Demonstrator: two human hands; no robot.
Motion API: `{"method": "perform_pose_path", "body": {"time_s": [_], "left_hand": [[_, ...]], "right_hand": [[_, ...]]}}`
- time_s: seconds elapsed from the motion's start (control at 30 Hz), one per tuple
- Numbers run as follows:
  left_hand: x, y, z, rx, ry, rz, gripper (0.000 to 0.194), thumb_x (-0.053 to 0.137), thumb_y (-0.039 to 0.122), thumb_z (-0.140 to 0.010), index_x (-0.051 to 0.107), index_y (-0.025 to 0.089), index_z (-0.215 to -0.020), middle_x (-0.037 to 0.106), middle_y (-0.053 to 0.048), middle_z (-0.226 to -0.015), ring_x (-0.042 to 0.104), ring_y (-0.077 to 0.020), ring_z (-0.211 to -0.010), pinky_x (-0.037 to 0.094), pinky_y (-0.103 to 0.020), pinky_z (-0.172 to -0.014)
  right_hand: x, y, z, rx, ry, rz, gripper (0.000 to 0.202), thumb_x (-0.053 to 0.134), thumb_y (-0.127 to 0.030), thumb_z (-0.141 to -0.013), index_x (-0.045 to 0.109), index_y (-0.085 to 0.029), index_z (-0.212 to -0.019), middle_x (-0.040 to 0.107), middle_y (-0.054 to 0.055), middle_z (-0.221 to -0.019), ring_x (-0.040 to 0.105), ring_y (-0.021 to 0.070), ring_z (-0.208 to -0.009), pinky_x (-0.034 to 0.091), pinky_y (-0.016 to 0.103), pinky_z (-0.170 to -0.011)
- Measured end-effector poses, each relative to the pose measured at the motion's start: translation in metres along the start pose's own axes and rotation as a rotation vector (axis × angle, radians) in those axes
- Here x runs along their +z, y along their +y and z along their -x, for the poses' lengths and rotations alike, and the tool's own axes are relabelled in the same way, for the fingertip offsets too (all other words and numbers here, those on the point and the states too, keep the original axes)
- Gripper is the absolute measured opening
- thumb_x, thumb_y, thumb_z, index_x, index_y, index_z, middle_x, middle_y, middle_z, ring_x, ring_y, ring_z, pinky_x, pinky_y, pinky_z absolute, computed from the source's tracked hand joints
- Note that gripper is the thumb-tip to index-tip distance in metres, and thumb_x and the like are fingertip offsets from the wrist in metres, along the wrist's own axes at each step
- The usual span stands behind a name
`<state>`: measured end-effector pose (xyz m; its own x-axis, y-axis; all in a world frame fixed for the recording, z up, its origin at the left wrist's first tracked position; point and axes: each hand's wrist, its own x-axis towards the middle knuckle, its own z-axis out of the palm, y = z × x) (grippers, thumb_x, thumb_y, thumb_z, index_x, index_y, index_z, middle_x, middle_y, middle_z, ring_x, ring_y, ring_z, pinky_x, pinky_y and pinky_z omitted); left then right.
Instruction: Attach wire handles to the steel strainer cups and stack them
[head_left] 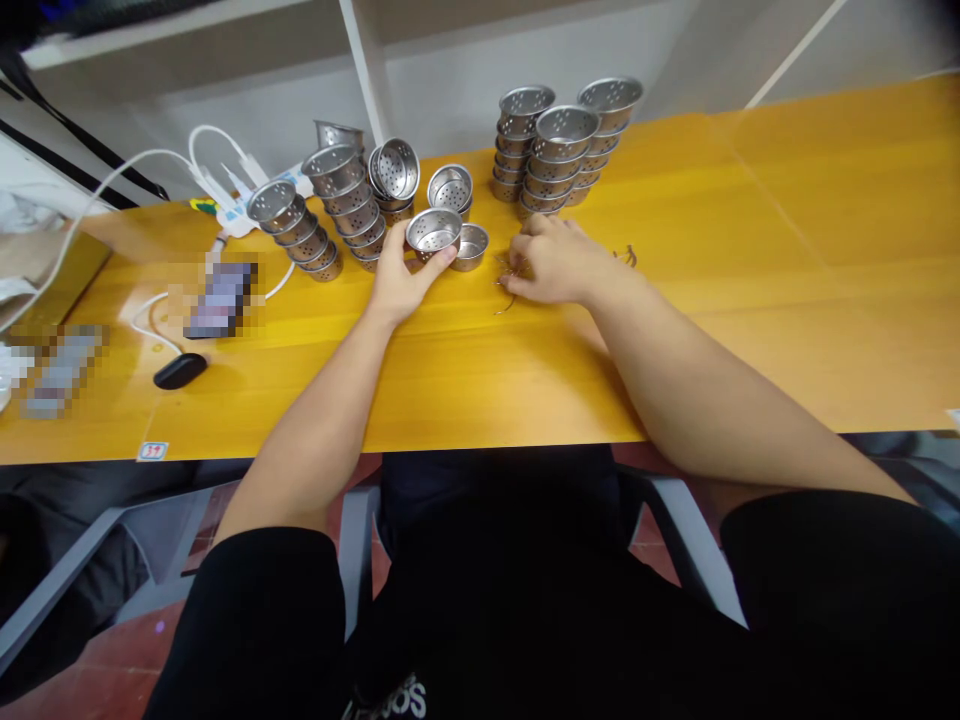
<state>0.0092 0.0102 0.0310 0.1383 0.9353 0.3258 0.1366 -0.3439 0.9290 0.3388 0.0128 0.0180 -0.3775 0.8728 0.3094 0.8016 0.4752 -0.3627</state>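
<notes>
My left hand (405, 275) grips a small perforated metal strainer cup (435, 232), thumb on the near side and fingers round the left. Just behind and right of it stands another strainer cup (471, 248). A further pair of nested strainer cups (450, 188) sits behind these. My right hand (555, 260) is low on the table with its fingers bent and closed over thin brownish wire pieces (510, 308); the fingertips partly hide them. More of the thin wire (628, 257) lies to the right of the hand.
Stacked strainer cups stand at left (349, 205) and behind my right hand (555, 165). Beyond them is a grey wall panel. On the left lie a blurred phone (221, 300), a black oval device (180, 371), white cables and a power strip (238, 218).
</notes>
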Motion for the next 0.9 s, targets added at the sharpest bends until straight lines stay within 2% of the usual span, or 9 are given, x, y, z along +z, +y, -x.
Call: {"method": "perform_pose_path", "body": {"time_s": [0.07, 0.13, 0.23, 0.3, 0.4, 0.5, 0.67, 0.8, 0.9], "left_hand": [[-0.001, 0.0, -0.001, -0.008, 0.008, -0.008, 0.097, 0.114, 0.097, -0.081, 0.081, 0.031, -0.144, 0.077, -0.015, -0.163, 0.06, -0.0473, -0.18, 0.062, -0.063, -0.148], [-0.002, 0.001, -0.002, -0.012, 0.012, -0.015, 0.096, 0.118, 0.09, -0.08, 0.08, 0.031, -0.146, 0.076, -0.016, -0.165, 0.058, -0.0482, -0.183, 0.06, -0.064, -0.15], [-0.002, 0.002, -0.003, -0.009, 0.009, -0.011, 0.096, 0.122, 0.082, -0.079, 0.079, 0.03, -0.147, 0.076, -0.017, -0.168, 0.055, -0.0493, -0.186, 0.055, -0.064, -0.154], [-0.002, 0.003, -0.003, -0.006, 0.011, -0.001, 0.096, 0.122, 0.081, -0.079, 0.078, 0.03, -0.148, 0.077, -0.016, -0.169, 0.056, -0.0486, -0.187, 0.054, -0.064, -0.156], [-0.002, 0.0, -0.003, 0.004, 0.005, 0.02, 0.101, 0.121, 0.085, -0.078, 0.075, 0.031, -0.15, 0.077, -0.015, -0.172, 0.057, -0.047, -0.188, 0.054, -0.063, -0.156], [-0.002, -0.006, -0.003, 0.004, -0.028, 0.051, 0.104, 0.118, 0.091, -0.076, 0.074, 0.033, -0.15, 0.077, -0.015, -0.172, 0.059, -0.0458, -0.188, 0.053, -0.065, -0.157], [0.001, -0.013, -0.005, -0.064, -0.069, 0.069, 0.103, 0.12, 0.089, -0.072, 0.073, 0.031, -0.142, 0.083, -0.015, -0.163, 0.067, -0.0446, -0.182, 0.049, -0.069, -0.16], [0.003, -0.025, -0.006, -0.028, -0.111, 0.069, 0.096, 0.112, 0.092, -0.083, 0.072, 0.031, -0.147, 0.083, -0.016, -0.164, 0.073, -0.0425, -0.176, 0.05, -0.066, -0.159], [0.0, -0.047, -0.014, 0.077, -0.169, 0.003, 0.099, 0.096, 0.102, -0.095, 0.067, 0.032, -0.159, 0.082, -0.017, -0.168, 0.078, -0.0415, -0.17, 0.052, -0.066, -0.158]], "right_hand": [[0.004, -0.002, 0.0, -0.023, 0.018, 0.056, 0.041, 0.099, -0.061, -0.091, 0.084, -0.024, -0.101, 0.085, 0.023, -0.128, 0.08, 0.0602, -0.132, 0.063, 0.092, -0.123], [0.009, -0.007, -0.002, -0.033, 0.065, 0.063, 0.039, 0.098, -0.058, -0.093, 0.086, -0.024, -0.107, 0.086, 0.022, -0.127, 0.082, 0.0583, -0.128, 0.065, 0.091, -0.122], [0.015, -0.021, -0.007, -0.045, 0.16, -0.022, 0.053, 0.091, -0.056, -0.102, 0.086, -0.023, -0.143, 0.083, 0.026, -0.146, 0.08, 0.0609, -0.14, 0.064, 0.092, -0.129], [0.018, -0.032, -0.009, -0.093, 0.157, -0.094, 0.063, 0.086, -0.054, -0.107, 0.079, -0.023, -0.161, 0.081, 0.027, -0.158, 0.078, 0.0595, -0.15, 0.064, 0.088, -0.135], [0.019, -0.045, -0.009, -0.192, 0.079, -0.175, 0.057, 0.081, -0.05, -0.11, 0.079, -0.025, -0.161, 0.078, 0.026, -0.168, 0.077, 0.0549, -0.157, 0.062, 0.081, -0.142], [0.017, -0.052, -0.007, -0.209, 0.045, -0.227, 0.055, 0.079, -0.051, -0.112, 0.079, -0.026, -0.161, 0.079, 0.025, -0.168, 0.078, 0.0536, -0.158, 0.061, 0.081, -0.144], [0.017, -0.057, -0.005, -0.178, 0.074, -0.305, 0.077, 0.084, -0.059, -0.113, 0.069, -0.025, -0.18, 0.08, 0.025, -0.175, 0.079, 0.0536, -0.159, 0.062, 0.083, -0.143], [0.017, -0.058, -0.005, -0.18, 0.075, -0.371, 0.087, 0.082, -0.066, -0.117, 0.059, -0.027, -0.191, 0.079, 0.024, -0.178, 0.081, 0.051, -0.158, 0.064, 0.081, -0.143], [0.016, -0.057, -0.005, -0.204, 0.106, -0.376, 0.082, 0.077, -0.075, -0.119, 0.067, -0.028, -0.185, 0.079, 0.023, -0.177, 0.083, 0.0513, -0.154, 0.065, 0.081, -0.141]]}}
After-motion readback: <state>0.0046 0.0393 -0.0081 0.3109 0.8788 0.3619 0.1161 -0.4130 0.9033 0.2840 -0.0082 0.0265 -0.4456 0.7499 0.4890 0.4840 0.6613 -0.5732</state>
